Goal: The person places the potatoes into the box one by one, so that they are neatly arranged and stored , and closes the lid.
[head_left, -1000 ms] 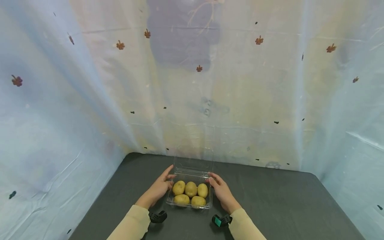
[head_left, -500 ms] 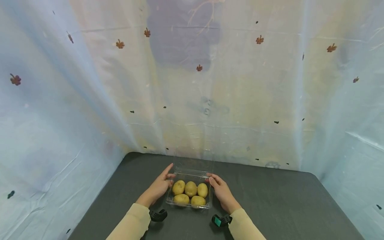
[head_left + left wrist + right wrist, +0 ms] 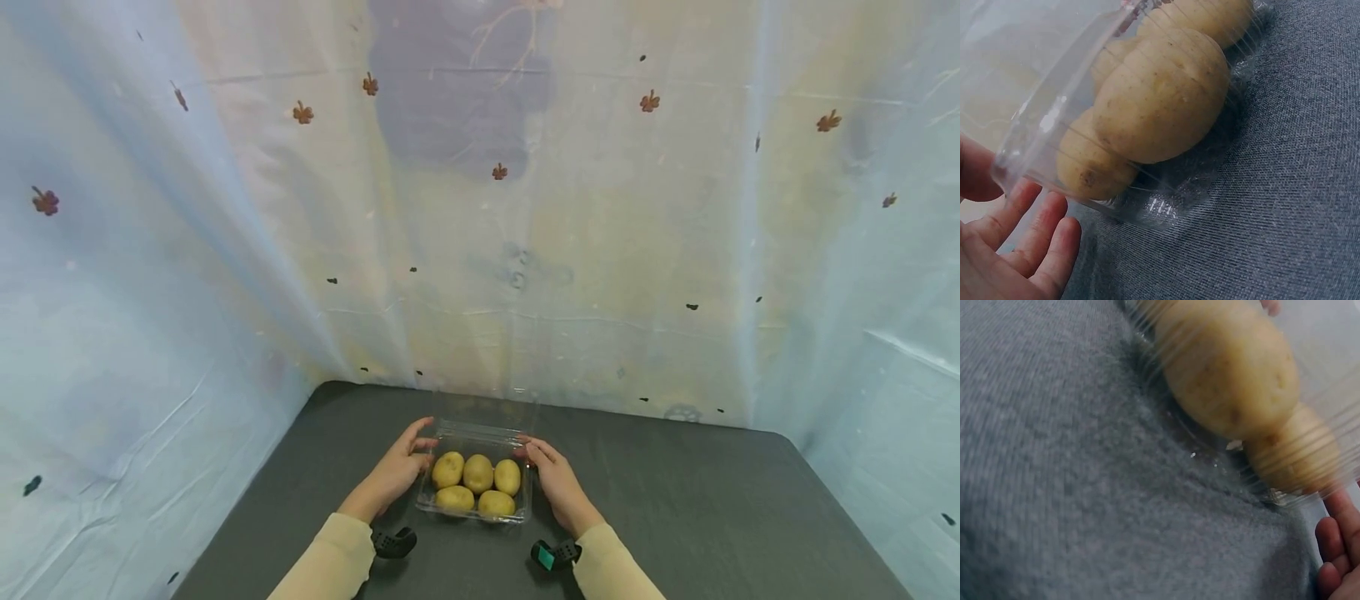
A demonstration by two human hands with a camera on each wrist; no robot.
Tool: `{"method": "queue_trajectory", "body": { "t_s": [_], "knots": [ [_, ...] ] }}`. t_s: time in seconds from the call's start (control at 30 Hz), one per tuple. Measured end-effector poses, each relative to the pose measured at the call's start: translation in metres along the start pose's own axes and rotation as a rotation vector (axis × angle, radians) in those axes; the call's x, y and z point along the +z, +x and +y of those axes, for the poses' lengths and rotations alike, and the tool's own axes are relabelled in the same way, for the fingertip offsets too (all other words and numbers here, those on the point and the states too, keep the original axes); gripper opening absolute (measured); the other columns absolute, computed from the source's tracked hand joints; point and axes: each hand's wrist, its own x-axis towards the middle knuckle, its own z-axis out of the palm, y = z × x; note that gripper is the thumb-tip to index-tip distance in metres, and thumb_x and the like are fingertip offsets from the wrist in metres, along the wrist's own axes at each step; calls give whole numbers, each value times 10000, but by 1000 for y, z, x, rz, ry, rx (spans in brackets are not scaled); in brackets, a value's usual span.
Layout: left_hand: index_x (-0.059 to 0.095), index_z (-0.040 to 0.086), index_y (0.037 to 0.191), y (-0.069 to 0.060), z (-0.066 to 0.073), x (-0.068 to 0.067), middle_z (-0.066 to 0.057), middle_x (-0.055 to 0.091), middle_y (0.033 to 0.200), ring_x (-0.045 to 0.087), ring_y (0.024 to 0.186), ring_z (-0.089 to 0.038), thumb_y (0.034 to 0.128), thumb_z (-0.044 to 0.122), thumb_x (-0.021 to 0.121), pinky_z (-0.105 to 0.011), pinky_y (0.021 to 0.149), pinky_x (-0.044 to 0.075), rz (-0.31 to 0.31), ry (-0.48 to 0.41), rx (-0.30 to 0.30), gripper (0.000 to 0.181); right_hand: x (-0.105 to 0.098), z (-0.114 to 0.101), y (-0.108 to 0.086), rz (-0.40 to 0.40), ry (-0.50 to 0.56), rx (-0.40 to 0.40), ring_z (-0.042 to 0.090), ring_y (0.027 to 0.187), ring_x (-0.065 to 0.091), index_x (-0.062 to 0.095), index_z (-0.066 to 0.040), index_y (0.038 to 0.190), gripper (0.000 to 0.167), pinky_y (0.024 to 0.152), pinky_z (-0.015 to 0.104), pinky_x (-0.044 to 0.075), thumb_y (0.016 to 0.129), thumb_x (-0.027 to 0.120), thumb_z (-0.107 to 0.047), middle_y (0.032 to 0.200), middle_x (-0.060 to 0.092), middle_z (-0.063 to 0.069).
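Observation:
A clear plastic clamshell container (image 3: 472,515) sits on the dark table with several yellow potatoes (image 3: 477,472) inside. Its transparent lid (image 3: 487,410) is raised at the back. My left hand (image 3: 395,473) is at the container's left rear corner, fingers spread and nearly straight. In the left wrist view, the thumb (image 3: 975,172) and fingertips lie on either side of the rim corner. My right hand (image 3: 558,482) holds the right rear corner, thumb bent at the side and fingers reaching behind. Only part of that hand (image 3: 1341,550) shows in the right wrist view; its thumb is hidden there.
Black wrist straps (image 3: 395,543) are visible by both cream sleeves (image 3: 322,558). A dark grey cloth-covered tabletop (image 3: 675,500) extends to both sides. Pale patterned sheeting (image 3: 600,250) hangs behind the table and along its sides.
The lid's top edge now appears lower in the head view. My left index finger has dropped slightly. Container and potatoes have stayed in place.

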Motion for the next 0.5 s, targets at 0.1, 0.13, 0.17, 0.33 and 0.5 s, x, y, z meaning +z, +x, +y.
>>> {"method": "queue_trajectory", "body": {
  "t_s": [0.1, 0.13, 0.17, 0.33, 0.5],
  "knots": [
    [253, 260, 1518, 1, -2, 0, -145, 473, 1391, 515, 1201, -348, 936, 8, 472, -475, 878, 466, 1, -2, -9, 671, -1, 0, 0, 1, 7, 3, 307, 1261, 437, 517, -166, 1393, 534, 1012, 534, 344, 1042, 297, -502, 1300, 582, 72],
    [260, 259, 1513, 2, -3, 0, -142, 475, 1388, 517, 1198, -343, 939, 12, 475, -470, 873, 470, 2, -1, -10, 661, -1, 0, 0, 2, 10, 9, 303, 1260, 437, 517, -162, 1396, 560, 999, 522, 348, 1041, 269, -517, 1303, 584, 69],
    [263, 251, 1510, 2, -4, -1, -143, 476, 1385, 518, 1195, -341, 941, 13, 475, -468, 869, 471, 1, -4, -8, 653, -2, 0, 1, 3, 10, 18, 297, 1253, 438, 519, -164, 1396, 585, 983, 508, 349, 1037, 245, -536, 1301, 589, 63],
    [287, 230, 1484, 1, -4, -2, -135, 471, 1381, 515, 1194, -328, 964, 25, 466, -453, 859, 471, -6, -31, 0, 587, -4, -1, 3, 0, 7, 24, 281, 1236, 445, 542, -189, 1387, 735, 950, 487, 351, 966, 198, -685, 1301, 599, 44],
    [299, 182, 1461, -1, -1, -2, -145, 472, 1388, 511, 1196, -334, 975, 29, 469, -461, 869, 469, -1, -53, -2, 537, -4, -2, 2, -6, -1, 15, 291, 1233, 454, 557, -176, 1371, 801, 945, 483, 362, 918, 225, -747, 1297, 603, 53]
  ]
}}
